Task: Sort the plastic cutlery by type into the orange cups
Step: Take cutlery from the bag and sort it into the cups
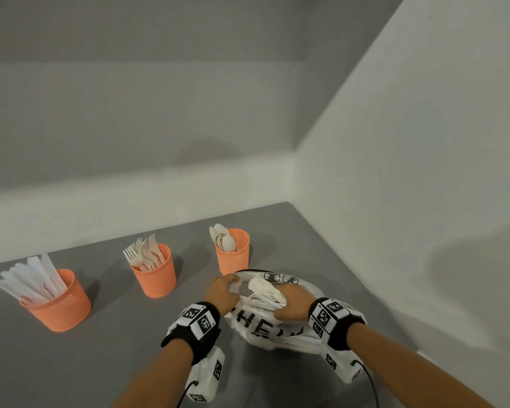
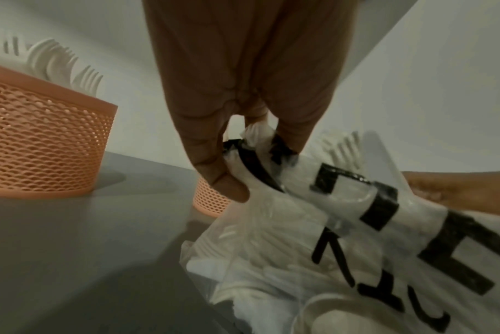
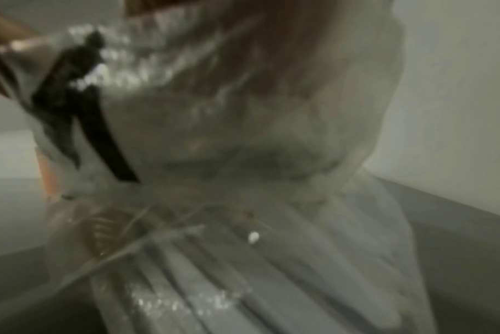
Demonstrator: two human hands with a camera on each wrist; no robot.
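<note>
Three orange mesh cups stand in a row on the grey table: one with knives (image 1: 60, 301), one with forks (image 1: 155, 273) (image 2: 42, 140), one with spoons (image 1: 233, 256). In front of the spoon cup lies a clear plastic bag (image 1: 265, 329) (image 2: 357, 237) with black lettering. My left hand (image 1: 223, 291) (image 2: 254, 158) pinches the bag's rim. My right hand (image 1: 290, 303) is inside the bag's mouth and grips a bundle of white cutlery (image 1: 264, 290). Fork tines (image 2: 340, 144) show at the bundle's end. The right wrist view is blurred by the bag's film (image 3: 243, 135).
A white wall (image 1: 409, 201) runs close along the right of the bag, and another wall (image 1: 130, 187) stands behind the cups. Bare grey table (image 1: 115, 348) lies between me and the cups.
</note>
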